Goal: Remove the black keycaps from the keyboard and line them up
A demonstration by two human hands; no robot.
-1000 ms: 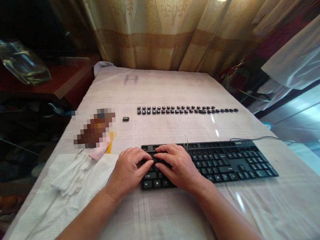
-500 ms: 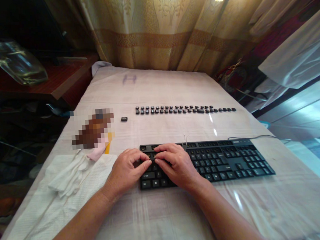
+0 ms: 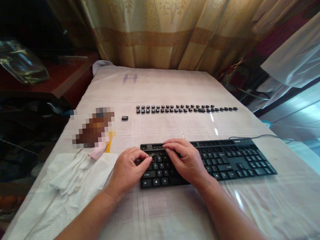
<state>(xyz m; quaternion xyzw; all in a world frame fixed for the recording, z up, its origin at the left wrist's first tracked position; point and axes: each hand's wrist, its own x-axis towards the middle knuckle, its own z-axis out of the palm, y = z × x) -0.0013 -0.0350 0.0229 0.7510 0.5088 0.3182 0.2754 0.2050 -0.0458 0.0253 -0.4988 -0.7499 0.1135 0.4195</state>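
A black keyboard (image 3: pixel 224 161) lies across the table in front of me. My left hand (image 3: pixel 127 170) rests on its left end, thumb and forefinger pinched together on a key near the top left; whether they hold anything is hidden. My right hand (image 3: pixel 187 160) lies over the keys just to the right, fingers bent and pressed down on the upper rows. A long row of loose black keycaps (image 3: pixel 187 108) is laid out farther back. One single keycap (image 3: pixel 124 118) sits apart at the row's left.
White gloves (image 3: pixel 70 173) lie on a white towel (image 3: pixel 45 214) at the left. A pixelated brown item (image 3: pixel 94 129) sits beyond them. The keyboard's cable (image 3: pixel 261 137) runs off to the right. A wooden shelf (image 3: pixel 49 84) stands at the left, curtains behind.
My right hand has slid a little to the right along the top rows, uncovering keys between the two hands. The left hand stays pinched at the same spot.
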